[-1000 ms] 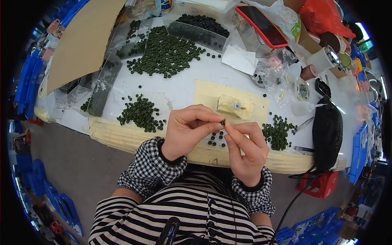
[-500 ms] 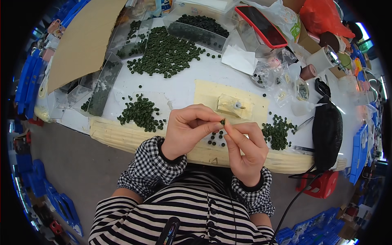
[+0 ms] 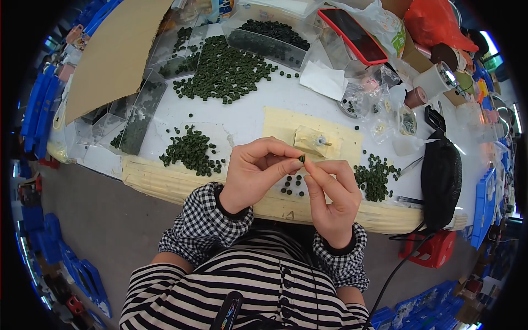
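My left hand (image 3: 256, 173) pinches a small dark green round piece (image 3: 302, 158) between thumb and index finger, above the table's near edge. My right hand (image 3: 334, 201) meets it from the right, closed, its index fingertip against the piece and the thumb just below. Several similar pieces (image 3: 289, 185) lie in short rows on the table under the fingers. Behind the hands, a pale block (image 3: 308, 140) with a small metal post (image 3: 321, 141) stands on a cream sheet (image 3: 278, 122). Loose green pieces form a pile (image 3: 191, 152) on the left and another (image 3: 375, 179) on the right.
A larger green heap (image 3: 225, 71) lies farther back, beside clear trays (image 3: 269, 47) of dark pieces. Cardboard (image 3: 113, 55) leans at left. A red-cased phone (image 3: 355, 36), white paper (image 3: 323, 80), plastic bags, tweezers (image 3: 411, 165) and a black pouch (image 3: 440, 176) occupy the right.
Both hands have risen very slightly, away from the near edge, with the piece still between the fingertips. The whole view has shifted a little; nothing else has visibly moved.
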`<action>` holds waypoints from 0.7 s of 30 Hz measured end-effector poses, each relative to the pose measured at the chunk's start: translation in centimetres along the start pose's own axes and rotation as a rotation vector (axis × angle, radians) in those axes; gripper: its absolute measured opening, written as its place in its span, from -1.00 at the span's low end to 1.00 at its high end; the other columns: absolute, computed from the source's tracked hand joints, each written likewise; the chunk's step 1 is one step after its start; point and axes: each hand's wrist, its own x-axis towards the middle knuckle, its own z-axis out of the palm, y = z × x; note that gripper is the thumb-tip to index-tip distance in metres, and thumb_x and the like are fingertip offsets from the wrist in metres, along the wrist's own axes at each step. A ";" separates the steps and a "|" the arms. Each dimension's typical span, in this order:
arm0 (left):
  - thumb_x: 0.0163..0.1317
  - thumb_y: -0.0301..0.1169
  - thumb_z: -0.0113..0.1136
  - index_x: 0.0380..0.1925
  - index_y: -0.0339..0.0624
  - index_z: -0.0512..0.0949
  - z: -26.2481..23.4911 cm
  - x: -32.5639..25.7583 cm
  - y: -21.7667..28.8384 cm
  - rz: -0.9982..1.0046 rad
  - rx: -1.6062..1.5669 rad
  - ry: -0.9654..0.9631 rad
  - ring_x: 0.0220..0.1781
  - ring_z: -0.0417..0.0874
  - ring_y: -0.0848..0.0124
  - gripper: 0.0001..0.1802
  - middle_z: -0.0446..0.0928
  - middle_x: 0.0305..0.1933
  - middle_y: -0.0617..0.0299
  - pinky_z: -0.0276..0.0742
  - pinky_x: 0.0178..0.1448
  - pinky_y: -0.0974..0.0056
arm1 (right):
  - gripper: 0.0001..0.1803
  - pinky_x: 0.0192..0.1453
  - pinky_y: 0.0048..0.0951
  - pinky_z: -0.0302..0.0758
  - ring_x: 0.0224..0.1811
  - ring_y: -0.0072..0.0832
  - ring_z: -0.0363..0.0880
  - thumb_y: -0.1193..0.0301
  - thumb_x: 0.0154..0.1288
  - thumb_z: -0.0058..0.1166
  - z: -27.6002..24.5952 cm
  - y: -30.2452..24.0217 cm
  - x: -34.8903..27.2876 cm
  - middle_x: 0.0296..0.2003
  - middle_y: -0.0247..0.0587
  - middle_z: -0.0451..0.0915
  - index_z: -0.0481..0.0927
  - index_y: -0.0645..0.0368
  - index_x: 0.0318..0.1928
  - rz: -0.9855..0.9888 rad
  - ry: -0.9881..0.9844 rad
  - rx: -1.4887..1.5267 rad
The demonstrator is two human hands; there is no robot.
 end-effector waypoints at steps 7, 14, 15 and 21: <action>0.17 -0.61 0.27 -0.23 -0.34 0.64 -2.0 1.4 1.3 0.220 0.981 0.115 -0.36 0.68 0.30 -0.85 0.63 -0.35 0.07 0.58 -0.26 0.36 | -0.65 -0.25 -0.45 0.42 -0.33 -0.37 0.48 0.66 0.09 0.26 -1.8 0.5 -1.0 -0.35 -0.21 0.57 0.70 0.26 -0.05 0.092 0.107 -0.118; 0.19 -0.63 0.18 -0.24 -0.34 0.62 -2.3 1.8 1.0 0.246 1.262 0.225 -0.34 0.65 0.13 -0.85 0.61 -0.29 0.00 0.56 -0.26 0.22 | -0.66 -0.27 -0.44 0.38 -0.36 -0.38 0.45 0.67 0.09 0.26 -2.3 -0.1 -1.4 -0.36 -0.22 0.55 0.70 0.27 -0.06 0.072 0.086 -0.108; 0.19 -0.64 0.18 -0.22 -0.33 0.63 -2.3 1.7 1.0 0.270 1.275 0.226 -0.38 0.64 0.20 -0.84 0.61 -0.29 0.02 0.55 -0.29 0.27 | -0.66 -0.27 -0.44 0.38 -0.36 -0.39 0.45 0.67 0.09 0.26 -2.4 -0.1 -1.4 -0.36 -0.22 0.55 0.70 0.27 -0.06 0.071 0.088 -0.110; 0.20 -0.64 0.20 -0.19 -0.27 0.66 -1.6 -0.1 2.0 0.136 1.088 -0.143 -0.38 0.64 0.27 -0.81 0.60 -0.32 0.10 0.54 -0.29 0.31 | -0.67 -0.31 -0.46 0.38 -0.36 -0.41 0.45 0.67 0.11 0.25 -3.0 0.3 -1.8 -0.36 -0.21 0.54 0.70 0.28 -0.05 0.065 0.121 -0.114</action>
